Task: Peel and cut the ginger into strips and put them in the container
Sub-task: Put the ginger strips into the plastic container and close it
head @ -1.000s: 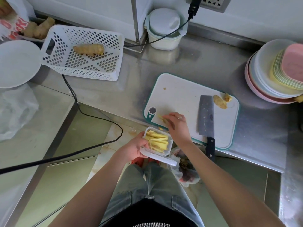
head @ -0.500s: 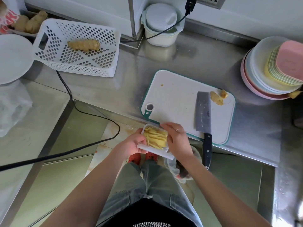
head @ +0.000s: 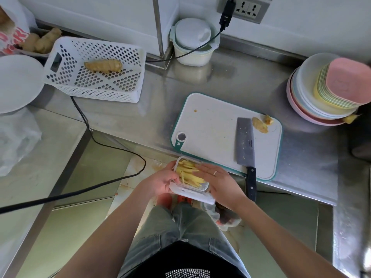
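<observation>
A small clear plastic container full of yellow ginger strips is held below the counter's front edge. My left hand grips its left side from beneath. My right hand lies flat with straight fingers over the strips on the right side. A white cutting board with a teal rim lies on the steel counter, a cleaver resting on it. Ginger peel scraps sit at the board's far right corner.
A white perforated basket holds one unpeeled ginger root; more ginger lies behind it. A lidded white pot, a black cable, stacked plates at right and a white plate at left surround the board.
My right hand left the cutting board and came down onto the strips in the container. Both hands with the container have shifted slightly toward me, below the counter edge.
</observation>
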